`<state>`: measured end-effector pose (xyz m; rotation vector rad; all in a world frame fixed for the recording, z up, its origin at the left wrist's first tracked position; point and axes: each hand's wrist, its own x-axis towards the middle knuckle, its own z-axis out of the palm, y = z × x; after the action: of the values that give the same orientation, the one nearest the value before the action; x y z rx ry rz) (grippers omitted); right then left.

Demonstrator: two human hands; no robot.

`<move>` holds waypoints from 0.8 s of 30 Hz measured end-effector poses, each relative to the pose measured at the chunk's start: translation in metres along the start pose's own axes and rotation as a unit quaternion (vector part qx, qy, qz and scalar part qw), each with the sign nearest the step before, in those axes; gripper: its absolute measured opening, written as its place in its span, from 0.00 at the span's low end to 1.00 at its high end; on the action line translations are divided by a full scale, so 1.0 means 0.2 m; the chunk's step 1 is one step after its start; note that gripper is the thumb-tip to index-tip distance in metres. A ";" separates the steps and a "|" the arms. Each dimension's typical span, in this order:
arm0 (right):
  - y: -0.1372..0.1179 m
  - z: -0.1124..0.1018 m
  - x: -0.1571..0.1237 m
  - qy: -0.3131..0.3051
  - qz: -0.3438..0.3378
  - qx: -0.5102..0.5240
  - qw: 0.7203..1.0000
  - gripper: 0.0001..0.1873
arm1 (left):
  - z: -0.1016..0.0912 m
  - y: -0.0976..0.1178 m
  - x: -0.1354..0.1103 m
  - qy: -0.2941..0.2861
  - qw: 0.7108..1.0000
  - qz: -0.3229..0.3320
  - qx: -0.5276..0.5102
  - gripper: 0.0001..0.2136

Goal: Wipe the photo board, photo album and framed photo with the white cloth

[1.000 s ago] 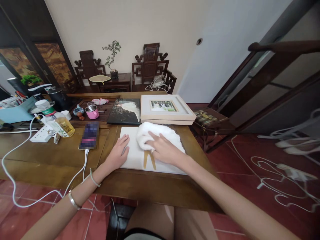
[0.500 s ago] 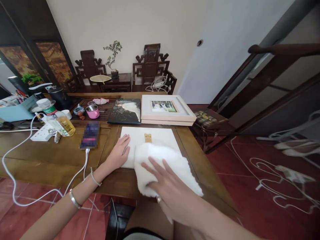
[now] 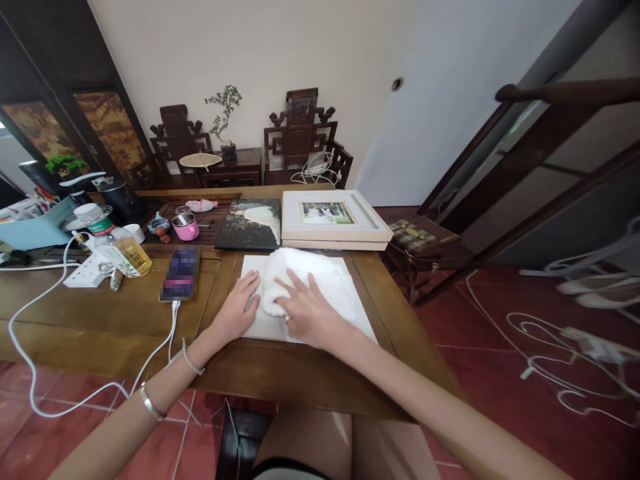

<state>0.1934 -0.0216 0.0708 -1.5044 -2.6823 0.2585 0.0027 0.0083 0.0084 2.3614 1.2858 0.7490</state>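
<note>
the left hand [image 3: 234, 315] is laid flat on the left edge of a white board [image 3: 270, 330], with its fingers side by side and its thumb held a bit away. the right hand [image 3: 311, 313] is spread wide on a fluffy white cloth [image 3: 325, 270], and the cloth is pressed on top of the board, just beside the left hand. most of the board is hidden by the cloth and the right hand. the board is set on a brown table [image 3: 300, 373], under both hands. a dark picture [image 3: 250, 223] and a white frame [image 3: 325, 235] are placed past the hands, side by side. to the left of the left hand, a phone [image 3: 179, 273] is plugged into a white cord [image 3: 173, 333]. farther out past the phone, a pink cup [image 3: 186, 231] and a bottle [image 3: 133, 253] can be seen. a silver bracelet [image 3: 150, 403] is worn on the left arm.
</note>
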 end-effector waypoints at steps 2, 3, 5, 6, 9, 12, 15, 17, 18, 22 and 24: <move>-0.07 0.03 -0.08 -0.003 -0.023 0.000 1.000 0.21 | 0.00 0.00 0.00 0.002 1.000 0.003 -0.001 0.22; -0.11 0.04 -0.13 -0.008 -0.042 0.005 0.999 0.20 | 0.00 -0.01 0.00 0.003 1.000 0.006 -0.003 0.22; -0.17 0.04 -0.25 -0.028 -0.079 0.024 0.996 0.18 | 0.01 -0.01 0.00 0.005 1.000 0.013 -0.006 0.21; -0.19 0.04 -0.31 -0.042 -0.092 0.037 0.994 0.17 | 0.01 -0.01 0.00 0.005 1.000 0.016 -0.006 0.21; -0.21 0.03 -0.40 -0.065 -0.109 0.063 0.990 0.17 | 0.00 0.00 0.00 0.003 1.000 0.018 0.004 0.21; -0.16 0.03 -0.38 -0.042 -0.104 0.077 0.991 0.21 | 0.00 0.00 0.00 0.001 1.000 0.014 0.008 0.21; -0.08 0.03 -0.28 0.001 -0.080 0.074 0.994 0.24 | 0.00 -0.01 0.00 0.005 1.000 0.011 0.003 0.21; -0.03 0.04 -0.20 0.025 -0.057 0.057 0.996 0.24 | 0.01 -0.01 0.00 0.006 1.000 0.008 -0.002 0.21; -0.01 0.03 -0.16 0.031 -0.045 0.044 0.998 0.24 | 0.01 -0.01 0.00 0.007 1.000 0.005 -0.005 0.21; 0.01 0.03 -0.02 0.011 0.005 0.001 1.000 0.24 | 0.00 0.00 0.00 0.017 0.999 -0.010 -0.029 0.21; -0.03 0.03 0.01 0.000 0.010 -0.003 1.000 0.24 | -0.01 0.00 0.00 0.029 0.998 -0.018 -0.057 0.21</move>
<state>0.1858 -0.0232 0.0657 -1.5341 -2.6724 0.2515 0.0026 0.0084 0.0104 2.2367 1.2704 0.8619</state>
